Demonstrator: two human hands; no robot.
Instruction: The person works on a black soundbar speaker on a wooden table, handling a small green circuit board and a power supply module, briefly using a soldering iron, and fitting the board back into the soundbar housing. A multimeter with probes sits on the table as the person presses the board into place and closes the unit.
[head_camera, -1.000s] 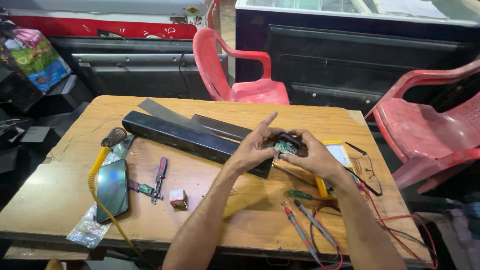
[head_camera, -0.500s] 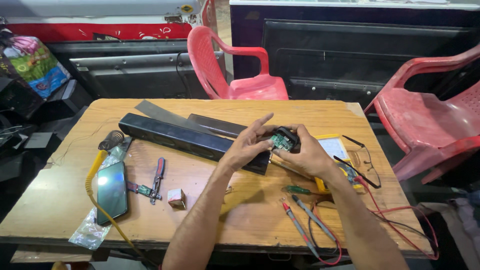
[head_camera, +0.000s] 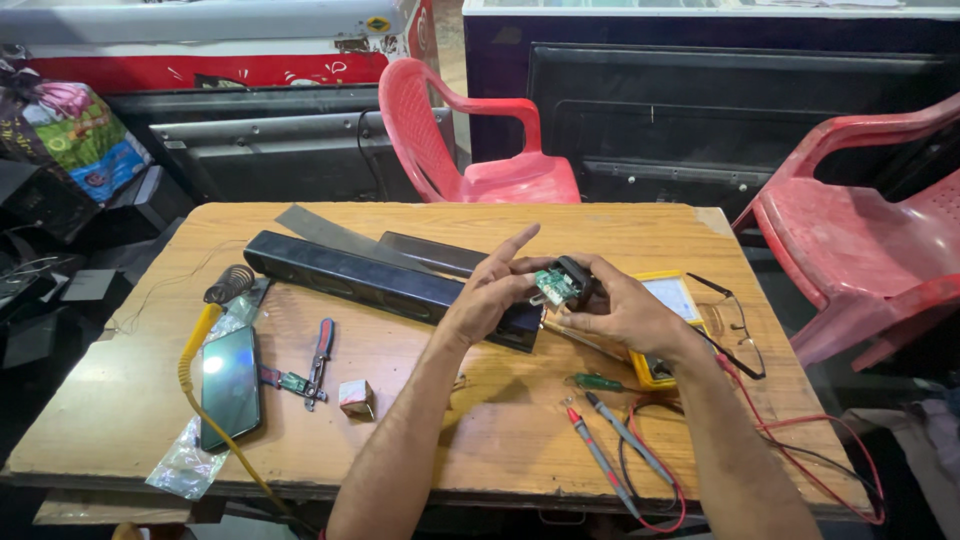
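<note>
My left hand and my right hand meet above the wooden table. Between them they hold a small green circuit board with a black part attached behind it. My left index finger sticks up, away from the board. Directly below the hands lies a long black soundbar, running diagonally across the table. A thin rod pokes out under my right hand.
A yellow multimeter with red and black probes lies at right, beside eyeglasses. A phone, pliers, a small cube and a yellow coiled cord lie at left. Red plastic chairs stand behind the table.
Both hands have stayed together on the board. My left index finger has lifted and straightened a little, and the view has shifted slightly.
</note>
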